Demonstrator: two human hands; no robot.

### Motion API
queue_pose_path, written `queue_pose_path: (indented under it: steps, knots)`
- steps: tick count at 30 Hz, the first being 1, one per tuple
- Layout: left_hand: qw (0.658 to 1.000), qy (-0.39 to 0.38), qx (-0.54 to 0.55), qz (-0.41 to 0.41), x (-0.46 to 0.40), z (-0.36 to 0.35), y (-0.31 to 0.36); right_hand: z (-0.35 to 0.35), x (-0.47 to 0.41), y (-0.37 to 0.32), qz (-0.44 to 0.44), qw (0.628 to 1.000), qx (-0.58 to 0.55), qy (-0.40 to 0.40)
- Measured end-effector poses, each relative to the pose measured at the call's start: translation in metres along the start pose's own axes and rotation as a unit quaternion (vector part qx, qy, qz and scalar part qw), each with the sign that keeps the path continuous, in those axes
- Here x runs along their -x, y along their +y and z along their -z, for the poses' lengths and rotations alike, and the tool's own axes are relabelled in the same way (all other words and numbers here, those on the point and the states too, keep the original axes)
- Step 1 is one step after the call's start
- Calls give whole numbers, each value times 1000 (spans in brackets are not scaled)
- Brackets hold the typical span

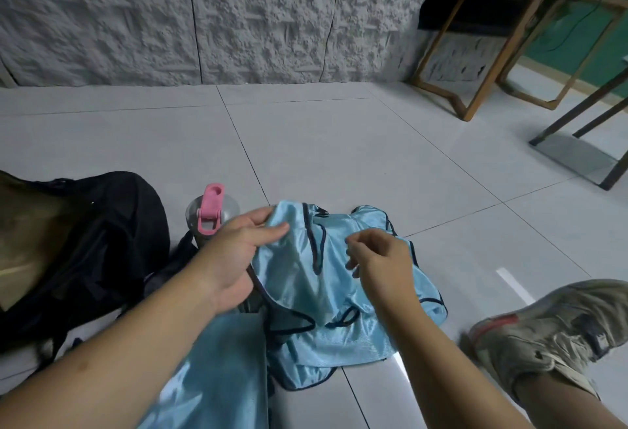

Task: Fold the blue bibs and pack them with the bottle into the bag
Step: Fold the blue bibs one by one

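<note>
The left hand (234, 252) pinched the top edge of a crumpled blue bib (326, 275) on the floor (339, 143), while the right hand (377, 258) hovered over it, fingers loosely curled and seemingly holding nothing. Folding looked barely begun; next, the cloth needed spreading flat. The bottle (210, 214) stood beside the black bag (102, 241).

Single head-worn view, facing forward and down, close over floor (339, 143); wide-angle
</note>
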State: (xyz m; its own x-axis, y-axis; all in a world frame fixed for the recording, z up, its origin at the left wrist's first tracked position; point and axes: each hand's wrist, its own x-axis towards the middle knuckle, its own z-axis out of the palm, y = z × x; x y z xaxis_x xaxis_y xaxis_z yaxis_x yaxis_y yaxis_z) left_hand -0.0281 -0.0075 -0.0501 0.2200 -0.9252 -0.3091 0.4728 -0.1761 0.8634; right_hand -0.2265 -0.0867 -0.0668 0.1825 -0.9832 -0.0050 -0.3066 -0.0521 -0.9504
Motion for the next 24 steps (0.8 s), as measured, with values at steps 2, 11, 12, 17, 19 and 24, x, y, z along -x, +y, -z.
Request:
queue_pose_path:
  steps: [2,11,12,17,19,24]
  knots:
    - [998,-49,27,-11,3,2,16,5,-6,10,-57,997,-10,-49]
    - [970,-240,-27,-22,18,11,67,-26,12,19,78,991,104,-44]
    - [963,-266,-34,-13,19,14,69,-28,10,16,106,987,118,-12]
    - [933,-358,-17,25,24,22,64,-35,8,4,81,988,133,-18]
    - [925,-378,-13,34,27,18,58,-37,5,1,71,993,100,-2]
    - [909,-413,36,48,32,17,48,-43,-7,7,60,949,293,-104]
